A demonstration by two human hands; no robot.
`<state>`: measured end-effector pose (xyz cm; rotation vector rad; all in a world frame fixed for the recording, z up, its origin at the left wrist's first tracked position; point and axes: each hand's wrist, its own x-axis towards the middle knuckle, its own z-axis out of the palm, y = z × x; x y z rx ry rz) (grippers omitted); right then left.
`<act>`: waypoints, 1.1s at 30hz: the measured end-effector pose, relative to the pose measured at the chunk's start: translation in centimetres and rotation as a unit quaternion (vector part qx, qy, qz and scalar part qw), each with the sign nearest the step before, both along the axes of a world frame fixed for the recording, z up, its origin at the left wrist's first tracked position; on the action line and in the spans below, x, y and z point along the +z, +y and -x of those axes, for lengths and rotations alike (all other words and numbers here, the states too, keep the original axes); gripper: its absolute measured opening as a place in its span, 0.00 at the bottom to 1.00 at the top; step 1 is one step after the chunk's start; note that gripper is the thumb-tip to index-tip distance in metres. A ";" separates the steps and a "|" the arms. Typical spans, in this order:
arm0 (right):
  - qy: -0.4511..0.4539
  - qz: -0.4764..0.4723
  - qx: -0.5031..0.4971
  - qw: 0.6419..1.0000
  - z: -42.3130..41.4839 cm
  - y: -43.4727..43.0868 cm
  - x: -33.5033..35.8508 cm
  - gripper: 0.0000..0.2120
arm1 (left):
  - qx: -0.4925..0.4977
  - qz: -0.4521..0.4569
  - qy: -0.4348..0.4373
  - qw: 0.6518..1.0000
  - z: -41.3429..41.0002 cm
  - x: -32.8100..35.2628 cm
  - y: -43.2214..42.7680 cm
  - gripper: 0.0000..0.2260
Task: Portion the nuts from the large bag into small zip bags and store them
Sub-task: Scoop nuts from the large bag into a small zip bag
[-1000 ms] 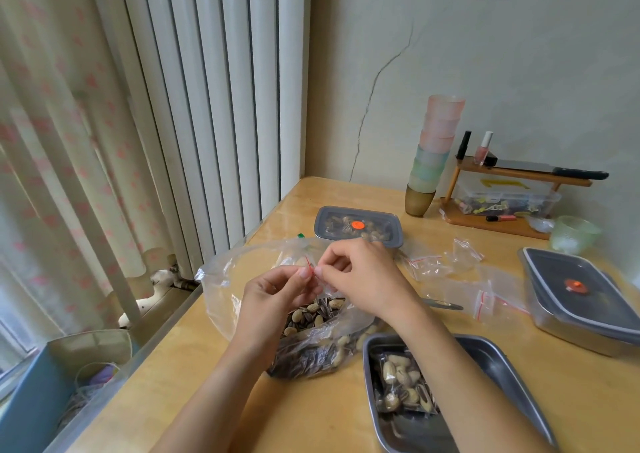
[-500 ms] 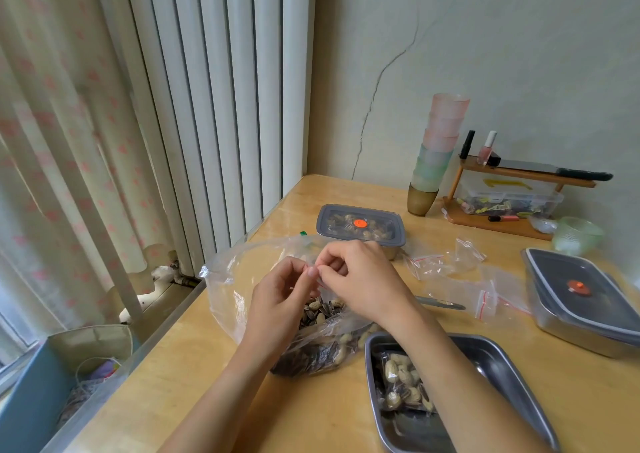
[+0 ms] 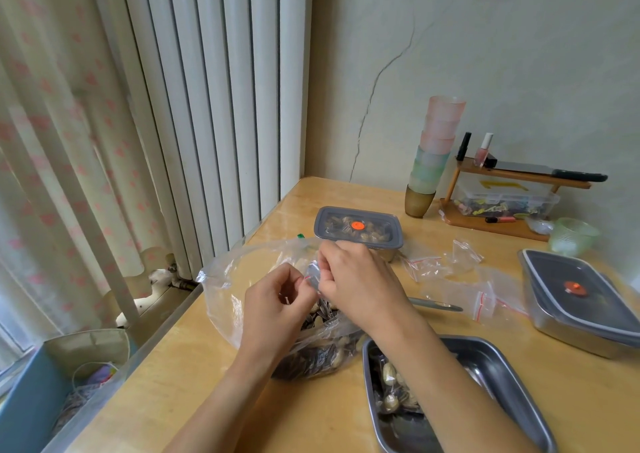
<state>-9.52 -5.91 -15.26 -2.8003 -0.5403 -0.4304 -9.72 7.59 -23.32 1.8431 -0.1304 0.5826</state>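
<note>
From the head camera, the left hand [image 3: 277,300] and the right hand [image 3: 356,286] meet above the large bag [image 3: 228,279], each with fingers curled and pinching the red-striped top edge of a small zip bag [image 3: 313,276] of thin clear film. The large bag is crinkled, see-through plastic lying open on the smooth wooden table [image 3: 166,390], with striped seeds and pale nuts [image 3: 318,359] heaped at its near end under the wrists. Just to its right, a shallow rectangular metal tray [image 3: 505,362] holds a filled small bag [image 3: 391,390]. Further back stands a metal box with a grey lid and orange dot [image 3: 358,227], and flat empty zip bags [image 3: 426,265] lie to its right.
</note>
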 end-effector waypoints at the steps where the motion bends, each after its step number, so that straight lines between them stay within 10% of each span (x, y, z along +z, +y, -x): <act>1: 0.006 -0.002 0.011 1.000 0.1 0.1 0.1 0.04 | 0.006 0.008 0.002 1.000 0.0 0.0 0.1 0.12; 25: 0.029 0.104 0.054 0.993 0.2 -0.6 0.2 0.11 | -0.013 0.036 0.008 0.999 0.1 0.2 0.7 0.04; 33: 0.134 -0.112 0.106 0.979 -1.0 -1.5 -0.2 0.08 | -0.057 -0.090 -0.038 0.994 0.3 -0.1 0.7 0.30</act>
